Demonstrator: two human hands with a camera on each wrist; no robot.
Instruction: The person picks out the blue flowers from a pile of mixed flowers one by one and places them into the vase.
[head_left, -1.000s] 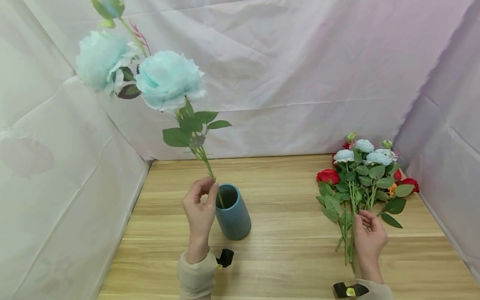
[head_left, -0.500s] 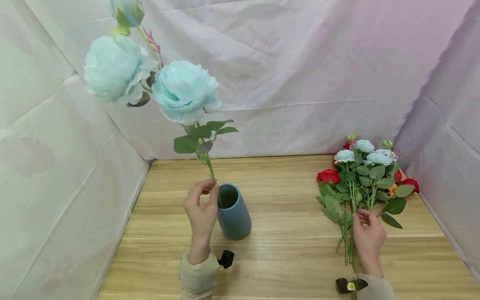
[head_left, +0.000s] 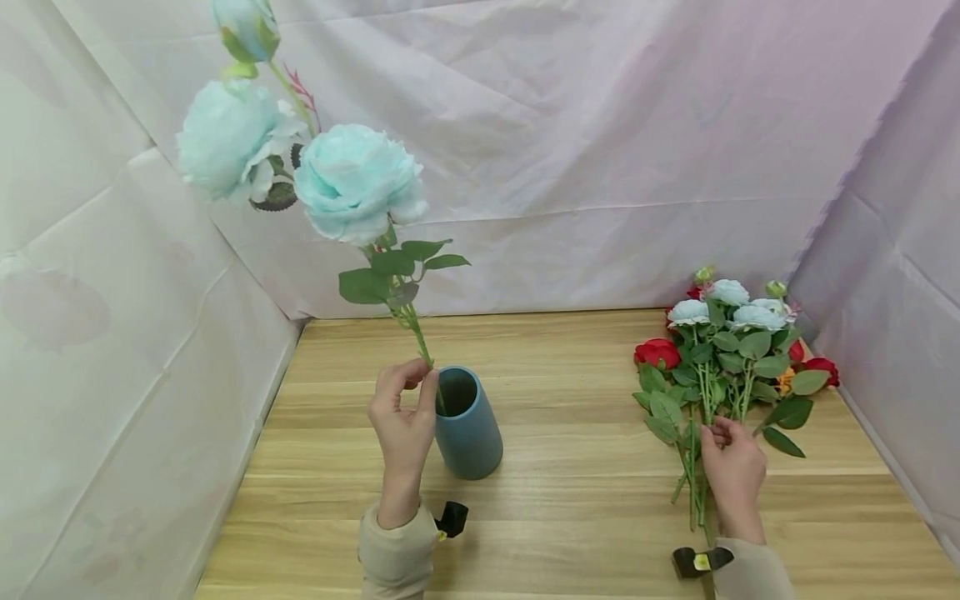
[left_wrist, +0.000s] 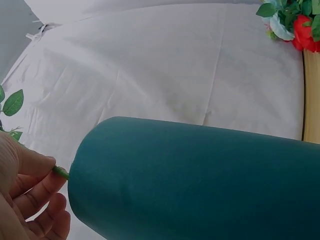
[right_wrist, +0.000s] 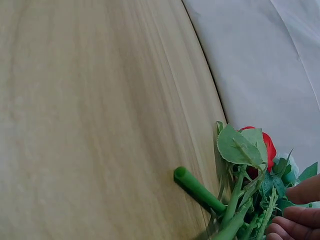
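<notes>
My left hand (head_left: pixel 405 412) pinches the green stem of a tall pale-blue artificial flower (head_left: pixel 360 183) between thumb and fingers. The stem's lower end is inside the mouth of the blue vase (head_left: pixel 470 437), which stands upright; the stem's tip is hidden. In the left wrist view the vase wall (left_wrist: pixel 190 180) fills much of the picture, with the fingertips right at its rim. At the right, my right hand (head_left: pixel 735 471) is beside the stems of a flower bunch (head_left: pixel 738 358), fingers loosely bent and thumb apart from them in the right wrist view.
The bunch has pale-blue, red and orange blooms, with cut stems (right_wrist: pixel 197 190) pointing toward the near edge. The wooden table (head_left: pixel 570 400) is bounded by a white cloth backdrop (head_left: pixel 570 167) behind and cloth at both sides.
The pale-blue flower has swung right and a little lower, then slightly back left, its stem staying in the vase. My right hand has shifted slightly left toward the stems.
</notes>
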